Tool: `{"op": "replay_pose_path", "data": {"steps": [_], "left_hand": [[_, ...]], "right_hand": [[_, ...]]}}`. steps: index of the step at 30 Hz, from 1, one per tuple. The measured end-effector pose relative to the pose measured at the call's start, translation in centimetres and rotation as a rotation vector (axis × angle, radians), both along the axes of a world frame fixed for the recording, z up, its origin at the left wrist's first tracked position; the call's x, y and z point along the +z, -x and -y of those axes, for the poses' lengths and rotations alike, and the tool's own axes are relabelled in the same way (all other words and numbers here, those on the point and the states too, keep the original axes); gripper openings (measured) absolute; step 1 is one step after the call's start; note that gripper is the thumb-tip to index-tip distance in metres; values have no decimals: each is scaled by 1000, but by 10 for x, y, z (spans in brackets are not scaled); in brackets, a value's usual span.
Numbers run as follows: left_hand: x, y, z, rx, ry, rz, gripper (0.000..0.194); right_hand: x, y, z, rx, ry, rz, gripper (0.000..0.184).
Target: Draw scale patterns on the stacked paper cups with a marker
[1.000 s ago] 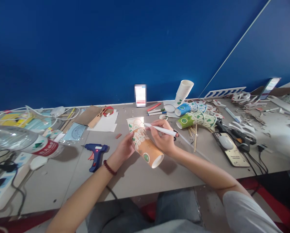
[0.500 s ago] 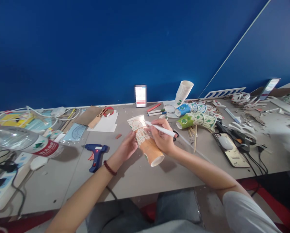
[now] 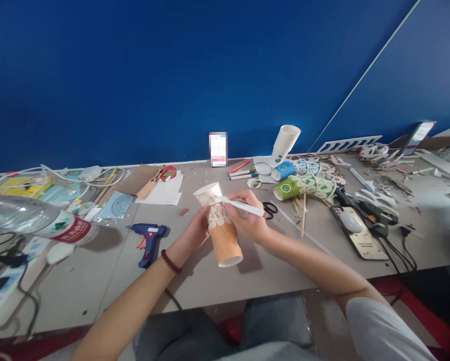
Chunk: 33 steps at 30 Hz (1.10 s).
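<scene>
Joined paper cups [image 3: 225, 241], orange at the near end and white with orange scale patterns toward the far end, are held tilted above the table. My left hand [image 3: 197, 228] is closed around their left side. In my right hand [image 3: 249, 220] is a white marker pen [image 3: 243, 205], its tip at the white patterned part of the cups; whether it touches cannot be made out. Some of my right fingers are hidden behind the pen and cups. Black-handled scissors [image 3: 270, 209] lie just beyond my right hand.
A blue hot glue gun [image 3: 148, 240] lies left of my hands, beside a water bottle [image 3: 40, 218]. Blue patterned cups [image 3: 285, 169], green patterned cups [image 3: 290, 189] and a tall cup stack [image 3: 286, 140] are at the back right. A phone [image 3: 358, 240] lies under a white mouse [image 3: 350, 221].
The orange cups have turned in my hands, their near end swinging left and slightly closer to me. My right hand and the marker have shifted slightly left and down, uncovering more of the scissors.
</scene>
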State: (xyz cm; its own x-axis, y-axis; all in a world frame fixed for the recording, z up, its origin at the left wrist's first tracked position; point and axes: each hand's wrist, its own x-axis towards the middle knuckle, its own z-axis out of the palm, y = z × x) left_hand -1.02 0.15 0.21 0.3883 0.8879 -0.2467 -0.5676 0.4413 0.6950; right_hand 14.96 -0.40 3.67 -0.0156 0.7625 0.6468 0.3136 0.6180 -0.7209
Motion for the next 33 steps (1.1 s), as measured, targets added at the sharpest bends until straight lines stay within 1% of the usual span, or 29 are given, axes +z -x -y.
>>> {"op": "replay_pose_path", "data": {"steps": [3,8,17,22,30,33], "left_hand": [[-3,1,0,38,-37,1,26],[-2,1,0,51,-46,-1,25],[1,1,1,49,-37,-7,25],[2,1,2,43,-23,-10,24],[-1,2,1,23,-3,20,22],[-1,2,1,38,-6,24,22]], "right_hand": [[-3,0,-1,17,-10,-25,12],[-5,0,-1,86,-16,-33,14],[-8,0,-3,74,-78,1,13],[-6,-1,-3,62,-124,26,13],[-4,0,-3,63,-125,21,13],[-4,0,-3,59,-133,21,13]]}}
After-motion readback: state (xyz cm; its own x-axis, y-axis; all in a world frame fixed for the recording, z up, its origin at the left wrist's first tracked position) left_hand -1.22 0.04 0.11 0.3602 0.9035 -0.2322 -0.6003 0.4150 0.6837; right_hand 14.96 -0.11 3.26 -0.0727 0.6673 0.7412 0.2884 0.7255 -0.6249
